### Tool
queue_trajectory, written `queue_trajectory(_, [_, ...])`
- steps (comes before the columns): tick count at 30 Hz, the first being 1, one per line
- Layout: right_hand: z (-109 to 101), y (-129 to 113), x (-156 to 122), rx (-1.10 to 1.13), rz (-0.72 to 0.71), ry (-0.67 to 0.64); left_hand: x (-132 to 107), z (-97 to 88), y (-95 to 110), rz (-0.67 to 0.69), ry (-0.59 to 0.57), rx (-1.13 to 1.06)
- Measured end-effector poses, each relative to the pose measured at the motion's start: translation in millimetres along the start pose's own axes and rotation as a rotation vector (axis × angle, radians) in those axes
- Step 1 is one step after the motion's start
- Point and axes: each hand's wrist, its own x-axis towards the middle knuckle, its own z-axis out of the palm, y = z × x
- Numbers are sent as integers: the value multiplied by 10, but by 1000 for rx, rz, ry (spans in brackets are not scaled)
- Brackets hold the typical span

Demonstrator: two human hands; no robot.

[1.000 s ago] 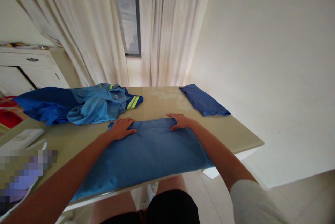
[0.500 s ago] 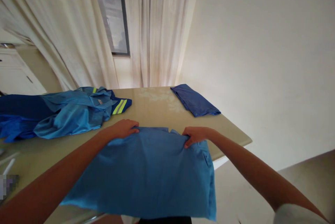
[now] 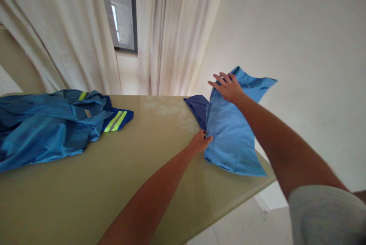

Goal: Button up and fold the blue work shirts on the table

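Observation:
A folded light blue garment [image 3: 231, 138] is tilted up over the right end of the table. My left hand [image 3: 200, 142] is closed on its lower left edge, with the thumb on the near side of the cloth. Higher up, my right hand [image 3: 227, 86] lies against the garment's upper left part, its fingers stretched and spread; the thumb is hidden. Behind the light blue cloth, a dark blue folded garment [image 3: 197, 107] lies on the table, partly covered from view.
On the left of the beige table [image 3: 120, 191] lies a crumpled blue work jacket [image 3: 54, 123] with yellow reflective bands. Cream curtains [image 3: 77, 31] and a window [image 3: 120, 12] are behind it. A pale wall [image 3: 309, 65] stands beyond the table's right end.
Both hands have carried the light blue garment from the near table edge to the right, beside the dark blue one. Its upper end has swung upward, and the right hand's fingers have spread.

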Motion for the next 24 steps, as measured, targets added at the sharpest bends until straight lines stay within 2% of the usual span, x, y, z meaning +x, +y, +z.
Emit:
queue_trajectory(1, [210, -219, 56, 27, 129, 87, 3, 18, -92, -81, 113, 76])
queue_trajectory(2, [454, -463, 50, 70, 307, 78, -33, 21, -210, -153, 219, 155])
queue_trajectory(3, [717, -714, -7, 135, 485, -13, -98, 12, -344, -194, 289, 213])
queue_trajectory(5, [1239, -1169, -213, 308, 727, -326, -257, -19, -601, -202, 346, 285])
queue_trajectory(6, [1466, -1348, -328, 366, 756, -412, -324, -31, -701, -189, 351, 308])
queue_trajectory(7, [1655, -1484, -433, 390, 768, -431, -371, -38, -774, -171, 353, 337])
queue_trajectory(10, [1971, -1632, -613, 423, 769, -429, -384, -12, -852, -106, 323, 397])
queue_trajectory(13, [2011, -1552, -602, 431, 763, -420, -321, 45, -836, -91, 300, 411])
queue_trajectory(17, [1884, -1539, -527, 404, 763, -449, -302, 49, -834, -65, 332, 369])
queue_trajectory(19, [1765, -1693, -562, 384, 706, -420, -299, 10, -842, -53, 350, 356])
queue_trajectory(22, [1551, -2120, -769, 395, 504, -293, -272, -53, -855, -122, 407, 324])
queue_trajectory(24, [1426, -2429, -961, 461, 436, -313, -259, -74, -862, -199, 458, 315])
